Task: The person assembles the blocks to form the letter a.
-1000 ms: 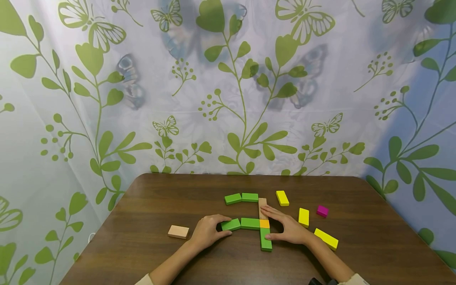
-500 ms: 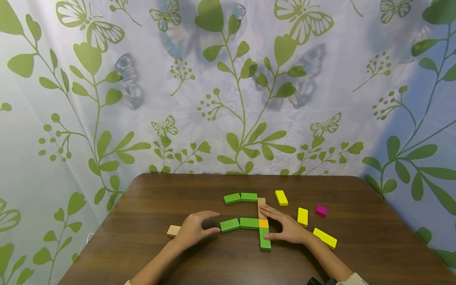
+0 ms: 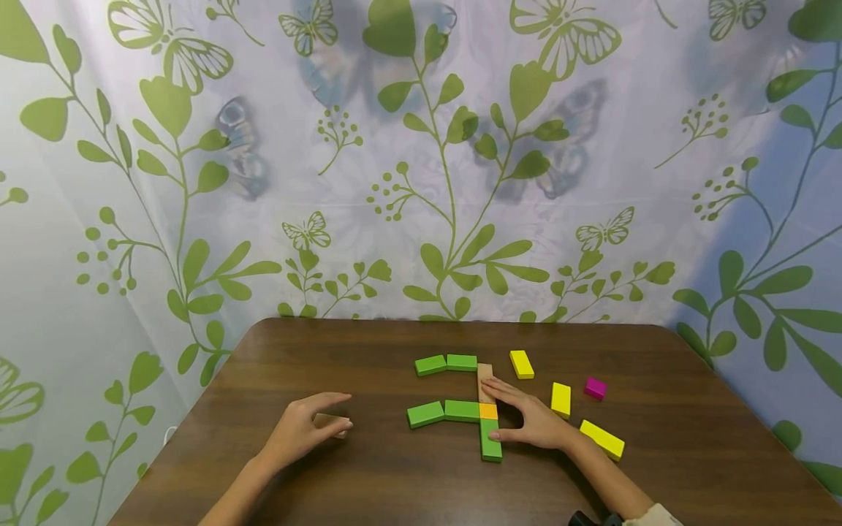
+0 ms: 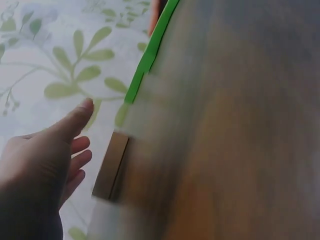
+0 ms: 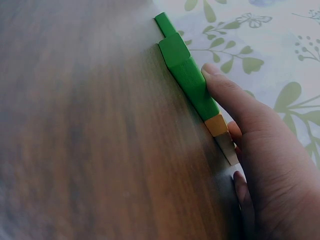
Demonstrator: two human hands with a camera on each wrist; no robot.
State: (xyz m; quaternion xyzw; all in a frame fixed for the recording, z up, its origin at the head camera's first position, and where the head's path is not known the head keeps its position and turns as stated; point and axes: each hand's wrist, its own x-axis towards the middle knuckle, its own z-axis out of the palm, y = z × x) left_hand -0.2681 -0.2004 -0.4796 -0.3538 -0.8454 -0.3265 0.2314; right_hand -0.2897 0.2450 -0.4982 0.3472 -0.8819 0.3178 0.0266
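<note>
My left hand (image 3: 299, 431) hovers over a plain wooden block (image 3: 331, 419), its thumb and fingers spread on either side and partly hiding it. In the left wrist view, a gap shows between the hand and that block (image 4: 111, 165). My right hand (image 3: 536, 420) rests at the flat block arrangement: its fingertips lie on an upright-running plain wooden block (image 3: 484, 374), and its thumb touches the lower green block (image 3: 490, 444). A small orange block (image 3: 488, 411) sits between those two. Two green blocks (image 3: 462, 410) extend leftward from the orange one.
Another pair of green blocks (image 3: 462, 362) runs left from the wooden block's far end. Several yellow blocks (image 3: 561, 400) and a small magenta block (image 3: 596, 389) lie to the right on the brown table (image 3: 395, 482). A patterned curtain (image 3: 421, 183) hangs behind.
My left hand has let go of the leftmost green block in the near row and moved left to the loose wooden block. My right hand has stayed in place.
</note>
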